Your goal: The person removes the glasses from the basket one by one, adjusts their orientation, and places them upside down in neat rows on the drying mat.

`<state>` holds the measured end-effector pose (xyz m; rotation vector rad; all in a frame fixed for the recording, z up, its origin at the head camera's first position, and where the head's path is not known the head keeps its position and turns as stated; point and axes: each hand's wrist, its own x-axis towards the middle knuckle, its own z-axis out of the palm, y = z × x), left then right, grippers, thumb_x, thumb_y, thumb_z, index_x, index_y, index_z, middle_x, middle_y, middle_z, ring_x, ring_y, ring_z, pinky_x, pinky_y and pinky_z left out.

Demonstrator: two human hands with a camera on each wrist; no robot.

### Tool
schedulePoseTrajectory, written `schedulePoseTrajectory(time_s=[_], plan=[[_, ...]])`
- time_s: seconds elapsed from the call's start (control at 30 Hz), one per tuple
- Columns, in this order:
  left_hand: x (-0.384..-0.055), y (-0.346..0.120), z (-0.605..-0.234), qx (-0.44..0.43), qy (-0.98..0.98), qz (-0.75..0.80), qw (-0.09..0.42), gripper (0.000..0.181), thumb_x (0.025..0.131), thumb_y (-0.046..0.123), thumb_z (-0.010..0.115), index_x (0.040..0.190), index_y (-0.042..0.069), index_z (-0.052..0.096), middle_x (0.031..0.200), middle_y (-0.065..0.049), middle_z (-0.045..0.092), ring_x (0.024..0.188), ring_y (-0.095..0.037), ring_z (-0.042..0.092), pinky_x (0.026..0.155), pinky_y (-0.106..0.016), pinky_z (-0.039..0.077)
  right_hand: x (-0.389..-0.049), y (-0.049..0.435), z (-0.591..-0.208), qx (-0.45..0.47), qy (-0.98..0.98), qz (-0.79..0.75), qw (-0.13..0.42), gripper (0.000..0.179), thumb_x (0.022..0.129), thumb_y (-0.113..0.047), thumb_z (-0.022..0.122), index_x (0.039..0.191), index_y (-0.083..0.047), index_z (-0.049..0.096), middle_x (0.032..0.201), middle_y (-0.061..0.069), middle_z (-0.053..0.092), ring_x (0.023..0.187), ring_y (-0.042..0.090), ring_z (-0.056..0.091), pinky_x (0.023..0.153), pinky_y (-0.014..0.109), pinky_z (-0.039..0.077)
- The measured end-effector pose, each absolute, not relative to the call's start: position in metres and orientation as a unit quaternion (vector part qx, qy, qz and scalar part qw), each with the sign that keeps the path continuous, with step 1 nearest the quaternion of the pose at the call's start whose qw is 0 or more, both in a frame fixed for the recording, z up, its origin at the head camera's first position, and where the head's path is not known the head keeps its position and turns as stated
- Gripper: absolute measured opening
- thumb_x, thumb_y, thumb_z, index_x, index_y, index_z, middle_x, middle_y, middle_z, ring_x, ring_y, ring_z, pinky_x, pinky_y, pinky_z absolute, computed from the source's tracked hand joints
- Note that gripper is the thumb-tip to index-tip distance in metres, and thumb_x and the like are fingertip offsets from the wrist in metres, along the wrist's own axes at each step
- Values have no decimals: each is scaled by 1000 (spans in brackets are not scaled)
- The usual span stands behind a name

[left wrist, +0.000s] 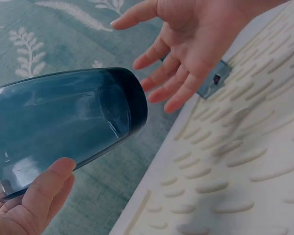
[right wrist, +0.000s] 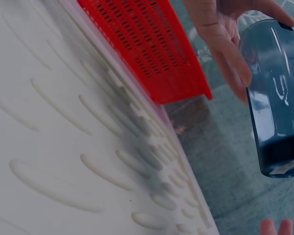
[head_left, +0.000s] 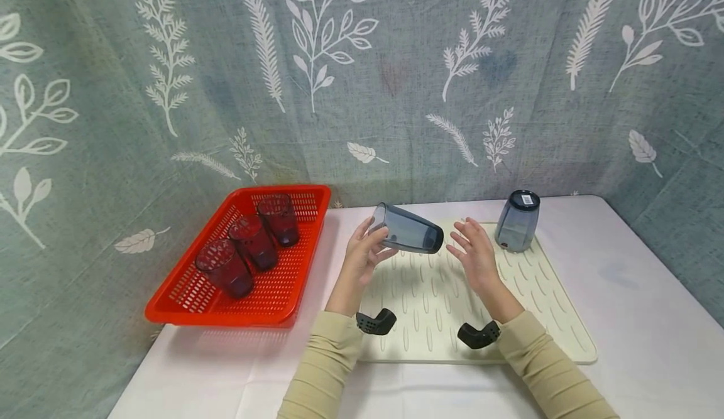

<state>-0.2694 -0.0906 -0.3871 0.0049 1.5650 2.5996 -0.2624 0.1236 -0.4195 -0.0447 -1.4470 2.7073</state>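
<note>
My left hand (head_left: 364, 252) grips a blue-tinted drinking glass (head_left: 408, 229) near its rim, above a cream draining mat (head_left: 435, 306). The glass lies tilted on its side in the air, its thick dark base pointing right. Close by that base, my right hand (head_left: 474, 254) is held up with spread fingers and nothing in it. In the left wrist view the right fingertips (left wrist: 174, 105) stand just off the base. A second blue glass (head_left: 517, 221) stands upside down on the mat's far right corner, a white label on its base.
A red plastic basket (head_left: 300, 281) at the left holds three glasses (head_left: 225, 269) that lean with their mouths up. White cloth (head_left: 628, 293) covers the table. Behind it hangs a grey-green curtain (head_left: 396, 136) with white leaf prints.
</note>
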Motion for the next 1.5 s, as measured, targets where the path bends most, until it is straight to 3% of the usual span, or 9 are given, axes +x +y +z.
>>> schedulePoseTrajectory(time_s=[0.17, 0.37, 0.63, 0.77, 0.93, 1.1, 1.2, 1.37, 1.5], plan=[[-270, -86, -394, 7, 507, 860, 56, 65, 81, 4, 58, 140, 7, 30, 97, 1, 63, 80, -12, 66, 79, -42, 52, -263, 119, -426, -15, -472, 881, 29, 55, 98, -20, 36, 145, -6, 12, 143, 18, 23, 134, 34, 23, 106, 47, 27], [-270, -79, -402, 5, 506, 861, 56, 63, 82, 5, 57, 140, 7, 30, 97, 0, 63, 81, -13, 66, 85, -47, 49, -264, 114, -431, -41, -479, 877, 19, 56, 97, -27, 39, 146, -11, 15, 134, 8, 35, 121, 22, 37, 92, 33, 37], [-270, -73, -409, -2, 490, 870, 53, 65, 84, 6, 55, 142, 5, 25, 94, 0, 63, 80, -13, 66, 85, -46, 49, -264, 109, -436, -46, -468, 883, 10, 57, 97, -26, 39, 146, -8, 14, 120, 1, 38, 106, 12, 45, 87, 30, 41], [-269, -70, -410, -11, 483, 874, 51, 66, 84, 8, 56, 142, 5, 25, 98, -3, 63, 83, -16, 66, 87, -48, 47, -263, 107, -438, -43, -471, 881, 16, 57, 97, -24, 39, 145, -6, 16, 116, 0, 40, 100, 9, 49, 85, 30, 44], [-268, -66, -410, -32, 472, 880, 45, 66, 83, 9, 57, 142, 5, 27, 103, -7, 62, 85, -19, 66, 88, -49, 47, -261, 102, -439, -39, -478, 877, 19, 51, 97, -23, 40, 142, -5, 24, 102, -8, 53, 90, 6, 54, 85, 32, 46], [-268, -64, -410, -35, 467, 882, 48, 68, 83, 10, 58, 142, 6, 26, 114, -14, 58, 91, -23, 66, 88, -49, 46, -259, 98, -440, -30, -470, 882, 18, 20, 98, -20, 39, 115, -15, 49, 86, -9, 59, 82, 8, 58, 85, 35, 47], [-267, -63, -410, -35, 465, 883, 51, 69, 82, 12, 59, 142, 6, 25, 123, -19, 54, 99, -28, 63, 89, -48, 46, -259, 97, -441, -25, -466, 884, 20, 15, 98, -21, 41, 103, -20, 55, 84, -9, 61, 82, 8, 59, 85, 35, 48], [-266, -63, -407, -25, 455, 889, 53, 72, 82, 14, 57, 144, 6, 22, 131, -23, 45, 110, -36, 55, 89, -47, 46, -259, 96, -439, -15, -461, 887, 11, 16, 97, -24, 41, 105, -21, 54, 86, -9, 62, 88, 9, 59, 90, 40, 45], [-265, -64, -406, -10, 445, 894, 51, 73, 82, 14, 58, 144, 6, 20, 133, -24, 42, 110, -35, 55, 88, -46, 47, -259, 95, -435, -7, -455, 890, -7, 21, 98, -28, 39, 110, -22, 54, 91, -9, 65, 94, 10, 60, 98, 48, 37]])
